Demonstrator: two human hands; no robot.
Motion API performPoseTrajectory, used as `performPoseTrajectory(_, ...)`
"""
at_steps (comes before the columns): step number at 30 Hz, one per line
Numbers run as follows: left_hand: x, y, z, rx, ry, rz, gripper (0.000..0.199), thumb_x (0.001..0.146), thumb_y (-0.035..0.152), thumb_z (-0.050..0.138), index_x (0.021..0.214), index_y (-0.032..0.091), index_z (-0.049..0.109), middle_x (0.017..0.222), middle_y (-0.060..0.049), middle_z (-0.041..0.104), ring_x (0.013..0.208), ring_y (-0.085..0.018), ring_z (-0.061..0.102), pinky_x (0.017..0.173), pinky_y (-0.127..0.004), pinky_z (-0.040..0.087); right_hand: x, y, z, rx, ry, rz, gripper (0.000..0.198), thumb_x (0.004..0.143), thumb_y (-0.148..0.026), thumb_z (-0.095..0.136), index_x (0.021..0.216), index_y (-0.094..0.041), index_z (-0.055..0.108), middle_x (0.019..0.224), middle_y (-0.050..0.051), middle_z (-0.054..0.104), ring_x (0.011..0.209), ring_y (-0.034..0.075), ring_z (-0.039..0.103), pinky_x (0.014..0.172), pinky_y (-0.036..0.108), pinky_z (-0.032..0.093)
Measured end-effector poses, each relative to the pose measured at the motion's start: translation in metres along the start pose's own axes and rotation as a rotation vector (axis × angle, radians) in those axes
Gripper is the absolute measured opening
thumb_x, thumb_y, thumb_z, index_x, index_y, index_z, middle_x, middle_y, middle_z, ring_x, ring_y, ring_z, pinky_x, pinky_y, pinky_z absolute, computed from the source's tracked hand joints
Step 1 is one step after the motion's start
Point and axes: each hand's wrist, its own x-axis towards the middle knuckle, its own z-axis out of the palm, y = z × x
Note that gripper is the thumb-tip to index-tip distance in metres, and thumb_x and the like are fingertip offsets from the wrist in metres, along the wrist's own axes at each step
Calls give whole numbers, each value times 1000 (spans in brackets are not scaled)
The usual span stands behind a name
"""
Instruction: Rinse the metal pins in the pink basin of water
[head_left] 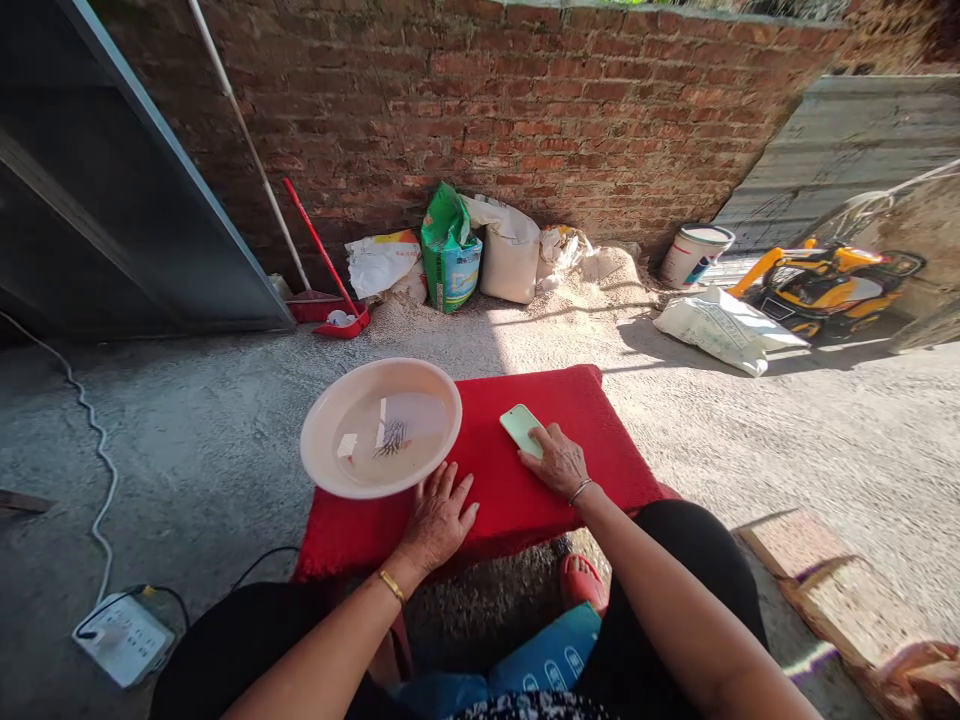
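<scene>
A phone [517, 424] with a pale green screen lies on the red cloth-covered table [555, 400]. My right hand [559, 462] is at its lower end, the index finger over the screen and the thumb by the near edge, the other fingers curled. To the left, a pale pink basin [315, 440] of water sits at the table's left side. Light reflections and a dark patterned patch show in the water. My left hand [441, 520] rests on the red cloth, palm down with fingers spread, its fingertips close beside the basin's near rim.
A white power strip [124, 638] with cables lies on the floor at left. Along the brick wall [525, 100] stand a red dustpan [345, 318], a green bag [451, 250], sacks and a bucket [696, 256]. A yellow toy excavator [840, 285] and bricks [855, 600] are at right.
</scene>
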Motion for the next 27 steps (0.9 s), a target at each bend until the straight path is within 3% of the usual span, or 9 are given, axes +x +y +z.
performPoseTrajectory(5, 0, 1, 0, -4, -22, -4, 42, 89, 40, 49, 127, 23, 57, 137, -14, 49, 131, -30, 39, 107, -51, 30, 14, 14, -8, -6, 22, 255, 40, 85, -54, 53, 114, -26, 57, 103, 5, 53, 81, 19, 57, 60, 26, 36)
performPoseTrajectory(7, 0, 1, 0, -7, -27, -5, 43, 89, 40, 49, 127, 23, 57, 138, -14, 49, 131, -30, 39, 107, -51, 30, 17, 11, -9, 23, 26, 272, 41, 85, -54, 53, 114, -26, 56, 104, 5, 53, 81, 19, 57, 60, 26, 37)
performPoseTrajectory(13, 1, 1, -2, -2, -22, 4, 42, 89, 39, 49, 127, 22, 58, 137, -15, 49, 131, -30, 39, 107, -51, 29, 5, -40, 6, 128, -44, -64, 38, 85, -53, 54, 114, -28, 57, 102, 4, 54, 84, 17, 57, 66, 25, 39)
performPoseTrajectory(16, 1, 0, -3, 9, -26, 3, 42, 89, 38, 48, 126, 22, 58, 137, -15, 50, 130, -31, 40, 107, -51, 30, 4, -52, 10, 146, -78, -144, 39, 86, -51, 55, 117, -28, 56, 105, 4, 54, 85, 16, 57, 70, 25, 40)
performPoseTrajectory(18, 2, 1, -5, 15, -33, 3, 42, 89, 38, 48, 126, 22, 58, 137, -14, 50, 131, -31, 40, 107, -51, 30, 9, -45, 7, 133, -82, -88, 40, 86, -51, 54, 119, -29, 55, 106, 5, 54, 87, 17, 57, 71, 25, 41)
performPoseTrajectory(24, 1, 1, -4, 2, -19, 0, 41, 88, 38, 50, 125, 23, 58, 137, -13, 50, 131, -30, 40, 107, -50, 31, 27, 1, -11, 35, -53, 293, 45, 88, -53, 49, 125, -27, 52, 110, 9, 51, 91, 21, 59, 70, 29, 43)
performPoseTrajectory(27, 0, 1, -2, 1, -18, -4, 41, 88, 38, 50, 125, 23, 58, 137, -13, 50, 130, -30, 40, 107, -50, 30, 27, 4, -9, 70, -49, 336, 47, 89, -54, 47, 126, -26, 51, 112, 10, 50, 92, 21, 59, 70, 29, 43)
